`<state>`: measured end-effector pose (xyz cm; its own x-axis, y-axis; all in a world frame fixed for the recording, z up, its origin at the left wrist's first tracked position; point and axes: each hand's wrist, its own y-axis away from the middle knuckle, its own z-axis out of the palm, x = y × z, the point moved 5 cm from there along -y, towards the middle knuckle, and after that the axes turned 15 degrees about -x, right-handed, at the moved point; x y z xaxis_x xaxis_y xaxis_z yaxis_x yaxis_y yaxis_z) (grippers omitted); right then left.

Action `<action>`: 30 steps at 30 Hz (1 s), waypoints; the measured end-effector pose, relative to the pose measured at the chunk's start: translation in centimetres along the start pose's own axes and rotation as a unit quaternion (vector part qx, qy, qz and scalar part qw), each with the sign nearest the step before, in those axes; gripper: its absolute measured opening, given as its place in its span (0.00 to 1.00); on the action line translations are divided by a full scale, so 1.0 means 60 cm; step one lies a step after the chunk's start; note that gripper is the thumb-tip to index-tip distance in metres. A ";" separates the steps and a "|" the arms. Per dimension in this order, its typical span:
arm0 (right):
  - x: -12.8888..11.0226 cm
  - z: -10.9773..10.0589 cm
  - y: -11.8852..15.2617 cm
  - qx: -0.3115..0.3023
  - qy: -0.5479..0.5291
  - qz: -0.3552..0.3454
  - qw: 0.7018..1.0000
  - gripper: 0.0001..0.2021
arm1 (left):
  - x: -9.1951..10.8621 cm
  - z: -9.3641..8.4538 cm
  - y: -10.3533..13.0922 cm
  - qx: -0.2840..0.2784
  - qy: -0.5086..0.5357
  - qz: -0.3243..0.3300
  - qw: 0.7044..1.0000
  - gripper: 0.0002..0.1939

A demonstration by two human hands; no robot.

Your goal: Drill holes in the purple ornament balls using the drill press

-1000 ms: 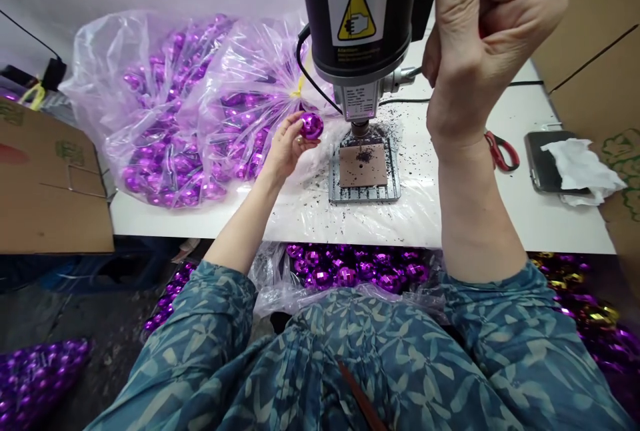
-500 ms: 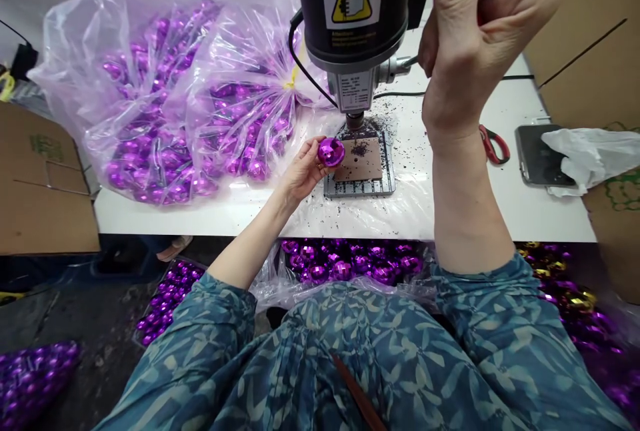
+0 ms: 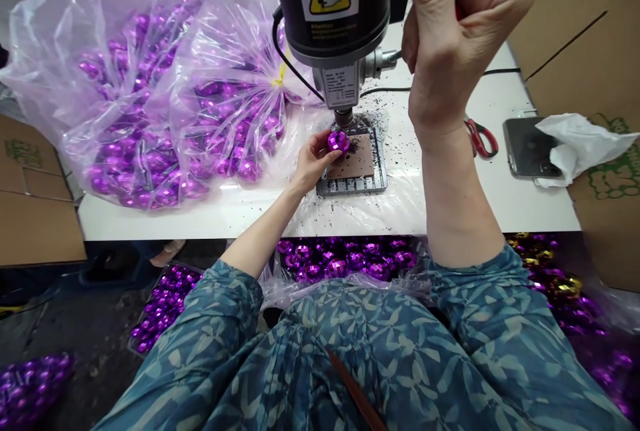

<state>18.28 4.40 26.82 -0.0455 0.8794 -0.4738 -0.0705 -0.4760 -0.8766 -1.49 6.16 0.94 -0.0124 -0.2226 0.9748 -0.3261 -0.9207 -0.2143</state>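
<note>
My left hand (image 3: 317, 161) holds a purple mirrored ball (image 3: 339, 143) between thumb and fingers. The ball is just below the chuck (image 3: 343, 117) of a small black drill press (image 3: 327, 34), over a brown board (image 3: 357, 161) on the grey metal base (image 3: 353, 184). Whether the drill bit touches the ball is hidden. My right hand (image 3: 463, 24) is raised beside the motor, its fingers closed around the end of the press's feed lever (image 3: 395, 57); the grip itself is mostly covered. Dark shavings lie scattered over the board and base.
Clear plastic bags (image 3: 150, 111) full of purple balls fill the table's left. Red-handled scissors (image 3: 481, 139), a phone (image 3: 523, 147) and white tissue (image 3: 575, 147) lie to the right. Below the table edge sits an open bag of purple balls (image 3: 345, 263). Cardboard boxes (image 3: 575, 24) flank both sides.
My left hand has brought the ball rightward over the board, beneath the chuck, and the ball has turned. My right hand stays closed at the lever. The whole view has shifted slightly.
</note>
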 end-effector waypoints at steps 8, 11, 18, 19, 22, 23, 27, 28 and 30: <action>-0.004 0.001 0.000 -0.007 0.023 0.015 1.000 0.32 | 0.018 0.027 0.006 -0.025 -0.051 0.023 0.998 0.39; -0.004 0.001 0.003 0.003 0.016 0.011 1.000 0.32 | 0.024 0.039 0.012 -0.033 -0.076 0.047 0.995 0.38; 0.002 -0.002 0.008 0.014 -0.043 -0.016 0.999 0.25 | 0.017 0.055 0.017 -0.005 -0.073 0.057 0.996 0.36; 0.001 -0.003 0.008 0.012 -0.041 -0.012 0.999 0.24 | 0.016 0.055 0.016 -0.002 -0.073 0.059 0.996 0.35; -0.003 -0.004 0.008 -0.003 -0.032 0.014 0.999 0.27 | 0.014 0.056 0.014 0.002 -0.072 0.061 0.996 0.37; -0.005 -0.004 0.009 -0.011 -0.032 0.023 0.999 0.27 | 0.013 0.056 0.013 0.003 -0.071 0.059 0.996 0.37; -0.013 -0.009 0.017 0.004 -0.033 0.002 0.999 0.24 | 0.012 0.055 0.012 0.004 -0.060 0.052 0.997 0.37; -0.015 -0.010 0.022 0.014 -0.028 -0.010 0.999 0.21 | 0.013 0.055 0.013 0.005 -0.058 0.053 0.997 0.37; -0.020 -0.012 0.033 0.029 -0.018 -0.031 0.999 0.16 | 0.014 0.054 0.013 0.004 -0.056 0.054 0.997 0.38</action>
<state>18.93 2.39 25.57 -0.0753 0.9065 -0.4154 -0.1323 -0.4219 -0.8969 1.31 4.18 1.41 0.0598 -0.3546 0.9331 -0.3206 -0.8921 -0.3184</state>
